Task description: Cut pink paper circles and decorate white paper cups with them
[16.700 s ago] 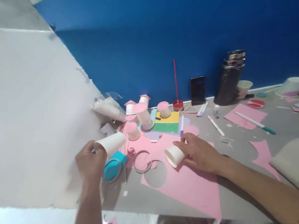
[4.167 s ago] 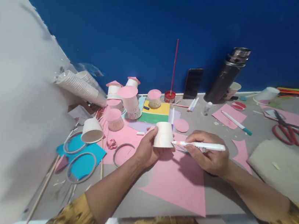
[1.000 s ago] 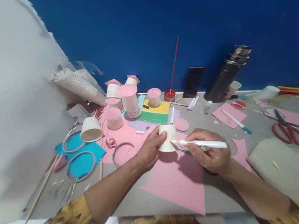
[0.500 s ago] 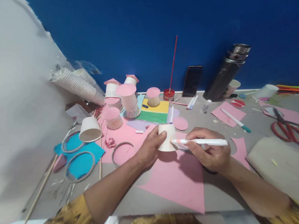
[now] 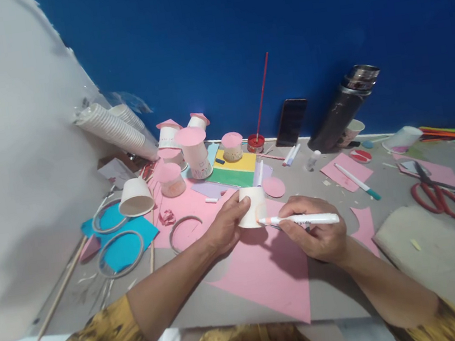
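Observation:
A small white paper cup, turned upside down, is gripped by my left hand with the thumb across its side. In my right hand lies a white marker with a pale orange collar, its tip touching the cup's side low down. A faint orange curved line shows on the cup there. Beneath both hands spreads a large pink paper sheet. My left hand's other fingers are hidden behind the cup.
Behind stand several cups with pink paper tops. To the left are stacked cups, another upturned cup and grey rings on blue paper. Rightward lie a teal-capped marker, red-handled scissors and a dark flask.
The marker tip has slid down and slightly left along the cup, and the right hand moved with it. A faint orange curve now shows more plainly on the cup's side.

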Demonstrator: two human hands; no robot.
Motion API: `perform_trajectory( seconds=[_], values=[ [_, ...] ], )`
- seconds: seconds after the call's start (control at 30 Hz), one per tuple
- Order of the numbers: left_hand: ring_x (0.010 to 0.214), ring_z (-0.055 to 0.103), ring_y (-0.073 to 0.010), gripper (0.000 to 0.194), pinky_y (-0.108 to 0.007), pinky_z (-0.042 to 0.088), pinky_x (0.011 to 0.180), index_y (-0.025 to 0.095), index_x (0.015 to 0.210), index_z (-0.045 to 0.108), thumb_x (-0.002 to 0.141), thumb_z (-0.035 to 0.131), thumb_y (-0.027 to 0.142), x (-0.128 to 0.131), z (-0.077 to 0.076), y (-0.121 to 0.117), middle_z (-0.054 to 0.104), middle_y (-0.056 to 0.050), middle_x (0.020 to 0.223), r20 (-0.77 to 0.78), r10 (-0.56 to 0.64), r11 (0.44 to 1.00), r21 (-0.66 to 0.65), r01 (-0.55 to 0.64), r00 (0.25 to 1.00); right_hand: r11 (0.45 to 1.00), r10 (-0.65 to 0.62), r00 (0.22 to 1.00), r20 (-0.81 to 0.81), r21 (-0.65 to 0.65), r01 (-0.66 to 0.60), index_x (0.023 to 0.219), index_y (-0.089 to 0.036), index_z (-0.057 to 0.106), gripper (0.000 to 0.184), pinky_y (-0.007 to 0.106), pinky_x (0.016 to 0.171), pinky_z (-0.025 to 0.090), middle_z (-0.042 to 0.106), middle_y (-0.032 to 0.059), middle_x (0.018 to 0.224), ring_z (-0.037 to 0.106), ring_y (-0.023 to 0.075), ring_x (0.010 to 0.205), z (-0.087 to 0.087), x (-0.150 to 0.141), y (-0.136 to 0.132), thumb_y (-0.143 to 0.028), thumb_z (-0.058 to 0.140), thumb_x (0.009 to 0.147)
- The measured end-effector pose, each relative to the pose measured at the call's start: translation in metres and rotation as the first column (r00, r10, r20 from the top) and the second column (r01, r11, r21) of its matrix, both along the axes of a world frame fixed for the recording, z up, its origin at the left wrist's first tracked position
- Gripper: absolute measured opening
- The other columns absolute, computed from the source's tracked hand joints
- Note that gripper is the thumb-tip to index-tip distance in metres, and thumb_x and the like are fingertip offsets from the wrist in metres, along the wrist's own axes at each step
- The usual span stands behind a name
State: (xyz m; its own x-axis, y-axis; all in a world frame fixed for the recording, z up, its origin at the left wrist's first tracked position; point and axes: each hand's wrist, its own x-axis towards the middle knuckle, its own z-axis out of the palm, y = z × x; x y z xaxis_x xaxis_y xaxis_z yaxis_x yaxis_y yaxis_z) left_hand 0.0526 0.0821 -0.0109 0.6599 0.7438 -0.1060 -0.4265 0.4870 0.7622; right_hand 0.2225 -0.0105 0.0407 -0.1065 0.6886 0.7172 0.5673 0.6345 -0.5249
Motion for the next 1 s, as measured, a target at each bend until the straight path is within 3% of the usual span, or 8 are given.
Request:
perform_trajectory(
  seconds=[0.17,0.27,0.37,0.47,0.67,0.8,1.0],
  values=[
    [0.07,0.065,-0.0161,0.031,-0.026,0.053,0.068,0.014,0.099,0.069,0.081,0.082,0.035,0.0,-0.002,0.0,0.07,-0.003,0.081,0.021,0.013,0.999,-0.043,-0.012,1.0,1.0,0.007,1.0,-0.01,-0.016,-0.007,0.084,-0.019,0.065,0.008,0.024,0.049,0.043,0.064,-0.0009,0.064,0.054,0.0112,0.049,-0.002,0.001,-0.001,-0.015,0.061,0.09],
    [0.076,0.069,-0.0198,0.02,-0.031,0.056,0.075,0.013,0.101,0.067,0.089,0.071,0.029,0.0,-0.001,0.001,0.072,-0.007,0.085,0.048,0.038,0.989,-0.142,-0.031,0.998,0.996,-0.093,0.993,-0.069,-0.015,0.092,0.088,-0.02,0.066,0.006,0.022,0.047,0.042,0.067,-0.002,0.069,0.052,0.0089,0.048,-0.006,0.004,-0.002,-0.015,0.064,0.09],
    [0.082,0.073,-0.0278,0.03,-0.041,0.058,0.078,0.009,0.113,0.065,0.099,0.055,0.034,-0.001,0.004,0.002,0.074,-0.015,0.094,0.034,-0.017,0.97,-0.241,0.025,0.999,0.968,-0.25,0.957,-0.148,-0.009,0.252,0.09,-0.021,0.067,0.005,0.02,0.047,0.043,0.069,-0.0023,0.072,0.057,0.0088,0.051,-0.008,0.007,-0.002,-0.017,0.067,0.091],
    [0.081,0.073,-0.0296,0.042,-0.042,0.059,0.075,0.004,0.116,0.064,0.102,0.046,0.039,-0.002,0.008,0.002,0.074,-0.02,0.096,0.028,-0.057,0.956,-0.286,0.062,0.998,0.945,-0.325,0.931,-0.167,-0.013,0.327,0.088,-0.021,0.067,0.005,0.02,0.047,0.045,0.068,-0.0024,0.07,0.058,0.0093,0.051,-0.008,0.008,-0.002,-0.019,0.067,0.091],
    [0.078,0.072,-0.0261,0.036,-0.04,0.059,0.077,0.006,0.111,0.067,0.102,0.048,0.035,0.001,0.007,-0.001,0.073,-0.015,0.088,0.048,-0.049,0.955,-0.291,0.061,0.998,0.981,-0.19,0.979,-0.079,0.01,0.192,0.093,-0.021,0.067,0.003,0.021,0.048,0.047,0.072,-0.0004,0.075,0.059,0.0101,0.051,-0.008,0.005,-0.002,-0.018,0.067,0.092],
    [0.084,0.072,-0.0235,0.026,-0.035,0.058,0.082,0.009,0.114,0.067,0.098,0.057,0.027,0.001,0.002,-0.003,0.074,-0.013,0.094,0.039,-0.009,0.971,-0.238,0.018,0.999,0.991,-0.133,0.991,-0.018,0.016,0.133,0.094,-0.02,0.067,0.003,0.025,0.055,0.05,0.073,0.0018,0.073,0.064,0.0139,0.057,-0.007,0.002,0.0,-0.018,0.066,0.092],
    [0.08,0.07,-0.0221,0.027,-0.034,0.057,0.08,0.011,0.11,0.068,0.094,0.065,0.033,0.001,-0.002,-0.001,0.073,-0.011,0.094,0.036,-0.013,0.977,-0.212,0.02,0.999,0.999,0.029,0.999,-0.017,-0.022,-0.029,0.088,-0.018,0.068,0.007,0.025,0.051,0.045,0.069,0.0016,0.068,0.059,0.0123,0.052,-0.001,-0.001,0.001,-0.017,0.062,0.092]
  ],
)
